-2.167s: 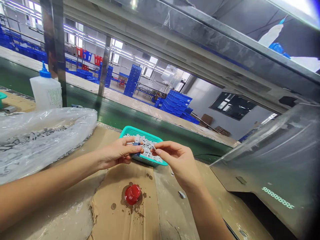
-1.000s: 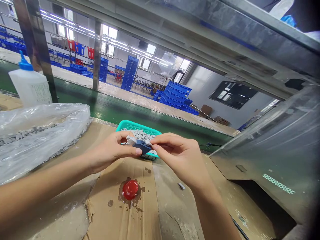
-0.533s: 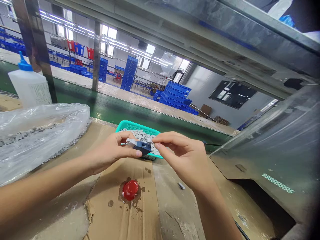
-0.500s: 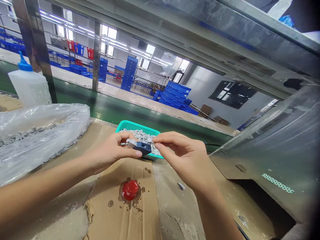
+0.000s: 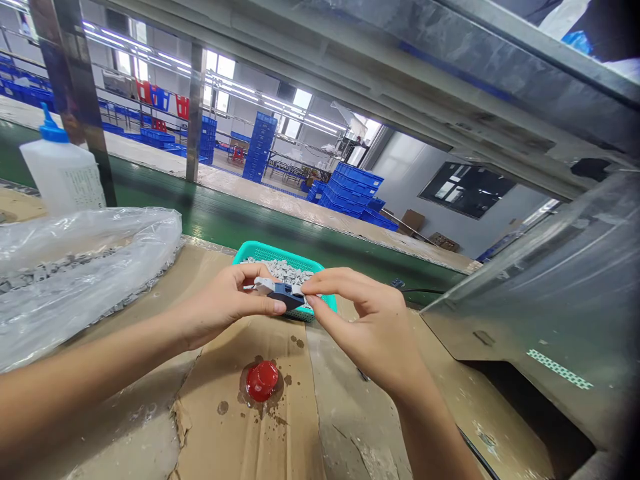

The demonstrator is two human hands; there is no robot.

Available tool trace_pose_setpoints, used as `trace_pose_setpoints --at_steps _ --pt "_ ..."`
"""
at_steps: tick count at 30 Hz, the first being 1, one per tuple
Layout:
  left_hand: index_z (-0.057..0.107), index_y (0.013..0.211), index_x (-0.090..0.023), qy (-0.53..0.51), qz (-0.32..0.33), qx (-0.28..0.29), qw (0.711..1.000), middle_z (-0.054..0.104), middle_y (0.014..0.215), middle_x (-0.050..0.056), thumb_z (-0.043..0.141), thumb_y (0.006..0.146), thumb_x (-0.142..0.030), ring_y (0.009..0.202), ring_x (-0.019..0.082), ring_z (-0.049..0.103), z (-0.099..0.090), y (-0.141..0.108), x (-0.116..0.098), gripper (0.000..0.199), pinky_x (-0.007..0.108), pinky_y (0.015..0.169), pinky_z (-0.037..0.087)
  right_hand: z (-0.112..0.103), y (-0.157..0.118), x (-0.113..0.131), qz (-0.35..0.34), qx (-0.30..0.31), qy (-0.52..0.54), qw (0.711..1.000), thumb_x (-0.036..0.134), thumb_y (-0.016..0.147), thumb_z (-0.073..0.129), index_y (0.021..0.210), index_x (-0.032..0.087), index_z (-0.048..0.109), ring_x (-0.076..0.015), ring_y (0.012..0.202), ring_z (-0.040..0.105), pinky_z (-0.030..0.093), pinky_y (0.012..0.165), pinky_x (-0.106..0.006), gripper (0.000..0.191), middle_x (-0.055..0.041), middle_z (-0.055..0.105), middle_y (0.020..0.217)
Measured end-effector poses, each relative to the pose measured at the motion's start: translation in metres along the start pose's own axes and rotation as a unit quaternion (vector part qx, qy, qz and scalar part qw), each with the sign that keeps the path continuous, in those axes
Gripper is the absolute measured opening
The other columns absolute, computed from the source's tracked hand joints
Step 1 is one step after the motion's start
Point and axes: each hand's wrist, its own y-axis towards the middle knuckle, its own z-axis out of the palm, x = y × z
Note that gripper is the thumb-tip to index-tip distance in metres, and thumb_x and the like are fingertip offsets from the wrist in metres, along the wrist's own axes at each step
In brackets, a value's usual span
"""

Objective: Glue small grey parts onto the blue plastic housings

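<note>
Your left hand and right hand both pinch the small blue plastic part, held over the teal basket at twelve o'clock; keep that pinch firm and level so nothing slips.

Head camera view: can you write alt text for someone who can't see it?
The left hand and right hand hold a small dark blue part over a teal basket of grey-white pieces. A red cap sits on cardboard in front, and a clear plastic bag of similar pieces lies to the left.
</note>
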Motion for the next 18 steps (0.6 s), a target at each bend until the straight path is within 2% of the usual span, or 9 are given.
trace_pose_setpoints --at_steps 9,13,18 --pt "0.053 0.070 -0.016 -0.004 0.031 -0.010 0.999 0.060 0.079 -0.003 0.065 0.063 -0.014 0.080 0.011 0.056 0.002 0.000 0.002 0.014 0.023 0.075 0.042 0.001 -0.005 0.004 -0.041 0.008 -0.056 0.998 0.004 0.070 0.048 0.077 0.019 0.065 -0.0177 0.093 0.052 0.043 0.074 -0.029 0.024 -0.0050 0.055 0.098" --pt "0.054 0.070 -0.016 0.055 0.087 -0.028 0.994 0.058 0.076 -0.003 0.066 0.063 -0.016 0.074 0.010 0.056 0.003 -0.001 0.003 0.013 0.022 0.070 0.046 0.005 -0.006 0.006 -0.022 0.009 -0.048 0.999 0.005 0.071 0.048 0.074 0.017 0.062 -0.0184 0.093 0.053 0.044 0.075 -0.030 0.018 -0.0055 0.055 0.098" --pt "0.055 0.067 -0.016 0.140 0.195 -0.055 0.969 0.055 0.075 -0.001 0.063 0.065 -0.016 0.074 0.008 0.053 0.006 -0.003 0.000 0.008 0.019 0.068 0.046 0.010 -0.005 0.006 0.052 -0.026 0.025 0.998 0.014 0.073 0.057 0.065 0.020 0.063 -0.0154 0.087 0.055 0.043 0.075 -0.028 0.012 -0.0022 0.058 0.092"
